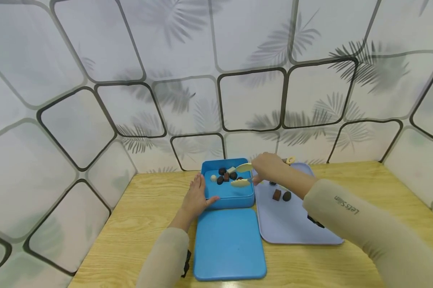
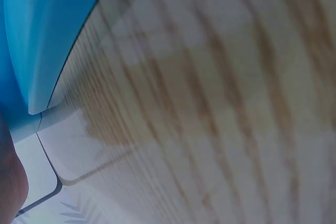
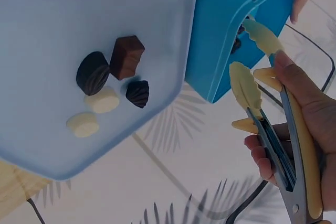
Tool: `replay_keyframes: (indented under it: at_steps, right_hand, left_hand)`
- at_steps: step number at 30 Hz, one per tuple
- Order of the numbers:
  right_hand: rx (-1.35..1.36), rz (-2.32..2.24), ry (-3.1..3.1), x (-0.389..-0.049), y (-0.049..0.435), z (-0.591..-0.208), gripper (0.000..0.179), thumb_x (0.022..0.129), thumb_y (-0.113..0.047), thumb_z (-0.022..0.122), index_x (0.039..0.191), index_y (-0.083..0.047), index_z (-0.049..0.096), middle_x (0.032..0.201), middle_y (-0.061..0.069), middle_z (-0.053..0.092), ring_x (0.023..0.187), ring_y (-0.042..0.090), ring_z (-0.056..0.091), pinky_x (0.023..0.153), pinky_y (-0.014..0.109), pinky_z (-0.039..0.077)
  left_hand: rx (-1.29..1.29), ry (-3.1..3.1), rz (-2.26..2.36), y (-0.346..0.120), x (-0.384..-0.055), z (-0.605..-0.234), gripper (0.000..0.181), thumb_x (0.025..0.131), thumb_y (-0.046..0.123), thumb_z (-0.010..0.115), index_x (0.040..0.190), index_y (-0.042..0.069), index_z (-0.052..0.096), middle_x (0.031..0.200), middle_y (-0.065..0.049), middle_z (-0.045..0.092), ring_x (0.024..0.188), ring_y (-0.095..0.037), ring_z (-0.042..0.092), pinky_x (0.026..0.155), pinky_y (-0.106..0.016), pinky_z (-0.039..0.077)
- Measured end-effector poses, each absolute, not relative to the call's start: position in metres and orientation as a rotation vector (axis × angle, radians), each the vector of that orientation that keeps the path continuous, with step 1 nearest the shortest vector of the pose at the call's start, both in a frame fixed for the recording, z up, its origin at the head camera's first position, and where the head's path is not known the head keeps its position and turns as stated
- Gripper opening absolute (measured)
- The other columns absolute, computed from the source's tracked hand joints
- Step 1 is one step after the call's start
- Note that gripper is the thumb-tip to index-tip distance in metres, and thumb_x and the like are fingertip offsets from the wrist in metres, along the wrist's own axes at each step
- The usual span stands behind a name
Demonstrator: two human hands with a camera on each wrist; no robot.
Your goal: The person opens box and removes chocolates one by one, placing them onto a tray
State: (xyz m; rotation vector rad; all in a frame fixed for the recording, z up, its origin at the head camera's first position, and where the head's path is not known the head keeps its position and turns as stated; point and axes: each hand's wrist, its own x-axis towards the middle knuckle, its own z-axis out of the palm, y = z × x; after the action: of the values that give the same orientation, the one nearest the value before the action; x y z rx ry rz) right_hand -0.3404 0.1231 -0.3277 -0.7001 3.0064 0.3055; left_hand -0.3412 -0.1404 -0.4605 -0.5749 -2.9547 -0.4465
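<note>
My right hand [image 1: 269, 166] grips a pair of kitchen tongs [image 3: 245, 85] with cream tips and steel arms. The tips are spread apart over the blue box [image 1: 230, 203], with nothing seen between them. Inside the box lie several dark chocolates [image 1: 222, 171], a brown one, and white ones [image 1: 213, 178]. My left hand [image 1: 195, 197] rests against the box's left side, fingers extended and thumb at the front rim. On the lavender tray [image 3: 52, 3] sit a brown chocolate [image 3: 126, 57], dark chocolates [image 3: 93, 73] and cream pieces [image 3: 82, 125].
A blue lid [image 1: 230, 244] lies flat on the wooden table [image 1: 158, 200], just in front of the box. The tray stands to the right of box and lid. A patterned wall covering [image 1: 252, 100] rises behind the table and along its sides.
</note>
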Motion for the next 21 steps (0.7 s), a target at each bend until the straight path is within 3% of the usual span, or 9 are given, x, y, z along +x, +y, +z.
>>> replay_keyframes:
  at_steps: [6, 13, 18, 21]
  right_hand:
    - [-0.675, 0.366, 2.946, -0.343, 0.107, -0.337, 0.036, 0.074, -0.044, 0.078, 0.076, -0.012, 0.061, 0.068, -0.002, 0.056, 0.062, 0.014, 0.048, 0.055, 0.03, 0.049]
    - [-0.631, 0.546, 2.973, -0.336, 0.083, -0.346, 0.038, 0.077, -0.036, 0.078, 0.108, -0.016, 0.07, 0.088, 0.0, 0.068, 0.067, 0.013, 0.058, 0.058, 0.031, 0.054]
    - [-0.557, 0.551, 2.998, -0.333, 0.068, -0.346, 0.026, 0.075, -0.028, 0.081, 0.092, -0.011, 0.07, 0.077, 0.001, 0.063, 0.062, 0.014, 0.056, 0.059, 0.037, 0.055]
    - [-0.5, 0.458, 2.994, -0.334, 0.065, -0.345, 0.029, 0.074, -0.03, 0.082, 0.093, -0.011, 0.071, 0.082, 0.001, 0.065, 0.066, 0.015, 0.059, 0.062, 0.039, 0.056]
  left_hand:
    - [-0.565, -2.956, -0.45, -0.143, -0.341, -0.46, 0.1, 0.088, 0.056, 0.056, 0.146, -0.012, 0.01, 0.155, -0.027, 0.009, 0.145, -0.036, 0.007, 0.117, -0.045, 0.012]
    - [-0.574, -2.948, -0.416, -0.144, -0.34, -0.463, 0.1, 0.088, 0.057, 0.054, 0.146, -0.012, 0.011, 0.154, -0.028, 0.011, 0.144, -0.037, 0.009, 0.117, -0.046, 0.013]
    - [-0.579, -2.948, -0.441, -0.142, -0.34, -0.461, 0.101, 0.088, 0.057, 0.054, 0.146, -0.012, 0.011, 0.154, -0.028, 0.01, 0.144, -0.037, 0.009, 0.117, -0.046, 0.012]
    - [-0.592, -2.946, -0.448, -0.142, -0.34, -0.459, 0.103, 0.087, 0.063, 0.05, 0.146, -0.012, 0.01, 0.155, -0.027, 0.009, 0.144, -0.037, 0.008, 0.117, -0.046, 0.013]
